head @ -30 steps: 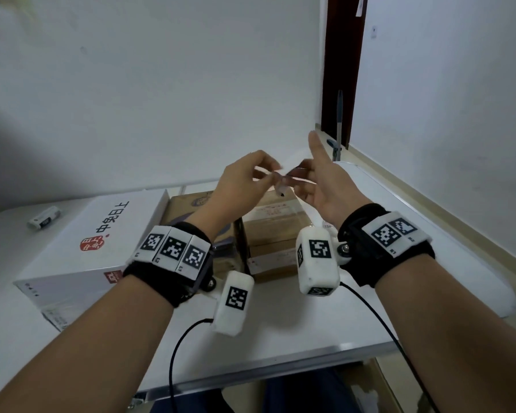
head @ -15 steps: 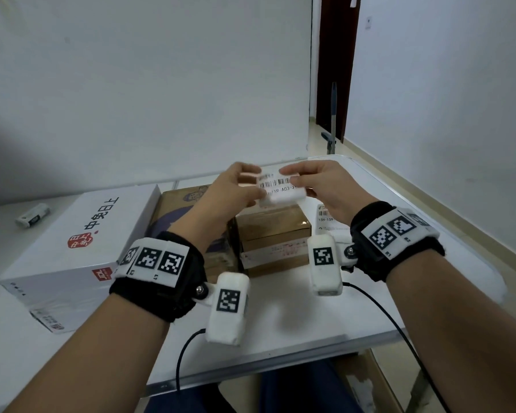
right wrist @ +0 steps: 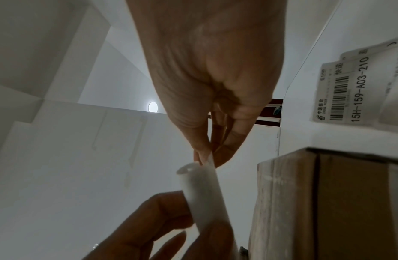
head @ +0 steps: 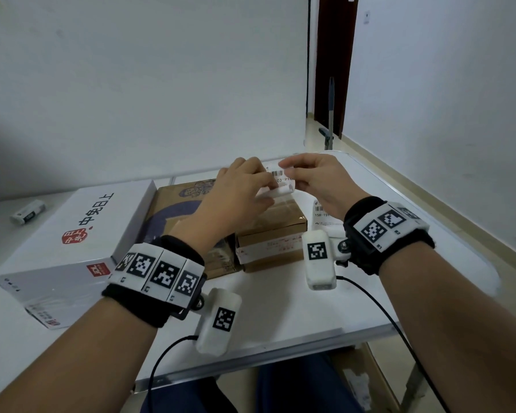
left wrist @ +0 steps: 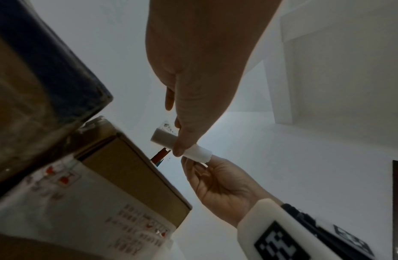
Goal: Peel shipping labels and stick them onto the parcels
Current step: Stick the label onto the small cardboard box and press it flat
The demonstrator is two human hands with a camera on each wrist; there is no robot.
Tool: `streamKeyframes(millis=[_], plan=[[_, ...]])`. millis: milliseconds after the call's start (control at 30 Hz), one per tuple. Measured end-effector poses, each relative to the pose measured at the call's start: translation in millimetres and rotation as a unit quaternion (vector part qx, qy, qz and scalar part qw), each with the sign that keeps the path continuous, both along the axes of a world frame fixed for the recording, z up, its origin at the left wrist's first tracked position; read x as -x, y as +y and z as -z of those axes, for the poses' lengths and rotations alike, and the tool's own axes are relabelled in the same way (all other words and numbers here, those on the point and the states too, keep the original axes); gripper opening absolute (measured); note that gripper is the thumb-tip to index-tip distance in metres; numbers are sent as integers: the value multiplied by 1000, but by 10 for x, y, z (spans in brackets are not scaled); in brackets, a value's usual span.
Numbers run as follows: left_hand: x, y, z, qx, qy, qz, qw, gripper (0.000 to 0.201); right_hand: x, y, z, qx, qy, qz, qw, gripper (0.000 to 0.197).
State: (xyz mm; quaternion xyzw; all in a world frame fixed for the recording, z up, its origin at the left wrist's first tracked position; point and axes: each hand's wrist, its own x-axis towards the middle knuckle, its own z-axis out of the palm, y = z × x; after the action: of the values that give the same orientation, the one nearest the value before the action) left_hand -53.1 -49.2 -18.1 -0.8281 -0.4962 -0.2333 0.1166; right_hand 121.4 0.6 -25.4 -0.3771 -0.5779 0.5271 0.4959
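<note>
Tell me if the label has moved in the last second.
Yes, mainly turned: the label, edge-on then, now shows its barcode face. It still hangs over the far edge of the brown box.

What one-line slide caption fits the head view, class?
Both hands, left and right, peel a barcoded shipping label above the small cardboard parcel.
</note>
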Motion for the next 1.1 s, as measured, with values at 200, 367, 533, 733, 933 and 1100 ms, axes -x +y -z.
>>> streamKeyframes(millis=[200,367,533,733,933,1100], plan=[[8,-128,31,25,44,9,999,24,-34,65,85,-8,-39,-9,999,14],[3,-207,130,71,0,11,997,38,-40,77,218,-39,-119,-23,992,14],[26,-208,182,76,25,9,997,22,-59,61,313,-63,-159,24,985,12],[-22,-302,107,56,103,-31,993,21,-15,11,348,-89,-180,80,976,14],[14,-409,116,34,97,-18,995,26,37,32,317,-89,-163,106,977,14],[0,-434,91,-5,104,-28,994,18,36,45,317,-69,-160,121,977,15]])
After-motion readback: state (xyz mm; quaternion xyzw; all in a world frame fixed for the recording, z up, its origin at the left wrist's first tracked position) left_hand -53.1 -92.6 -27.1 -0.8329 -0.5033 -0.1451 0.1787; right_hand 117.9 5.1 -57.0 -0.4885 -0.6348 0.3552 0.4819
